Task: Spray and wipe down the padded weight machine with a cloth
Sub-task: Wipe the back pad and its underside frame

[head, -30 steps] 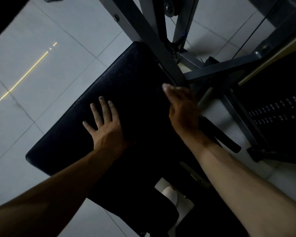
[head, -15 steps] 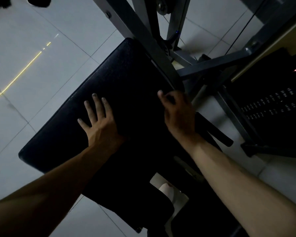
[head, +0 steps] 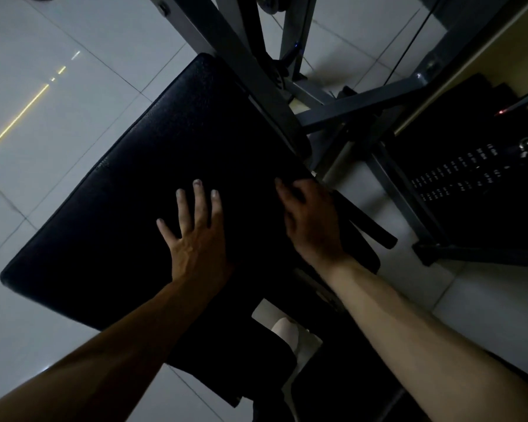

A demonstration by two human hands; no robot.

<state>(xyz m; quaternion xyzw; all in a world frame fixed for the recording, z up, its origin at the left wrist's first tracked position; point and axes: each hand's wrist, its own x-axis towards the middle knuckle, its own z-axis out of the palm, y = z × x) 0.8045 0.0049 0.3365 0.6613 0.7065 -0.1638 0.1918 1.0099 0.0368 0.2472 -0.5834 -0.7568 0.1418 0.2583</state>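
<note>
Pad (head: 153, 190): black, padded and grained; slanted across the view from lower left to upper middle, above pale tiles; joined along its right edge to the machine's steelwork.

Left hand (head: 195, 239): laid palm down near the pad's middle; released, four fingers straight and spread, gripping nothing.

Right hand (head: 313, 220): at the pad's right edge, just beside the left hand but apart from it; bent at the knuckles, fingers curved toward the rim; too dark to tell whether clenched on the rim, on something dark, or on nothing.

Forearms: bare, reaching in from the two bottom corners.

Frame (head: 214, 47): grey steel bars, crossing above and to the right of the pad; one broad bar running down along the pad's right edge toward the right hand.

Handle (head: 371, 228): black, foam-covered, jutting from beneath the right hand toward the lower right.

Weight stack (head: 457, 181): dark plates marked with small pale figures, at right, beyond the frame's bars.

Cable (head: 409, 41): thin and dark, strung down from the top right.

Floor (head: 73, 71): pale tiles, crossed at left by a thin yellow streak of light (head: 16, 120).

Pale shape (head: 285, 330): rounded, glimpsed in the gap below the pad; too dim to identify.
</note>
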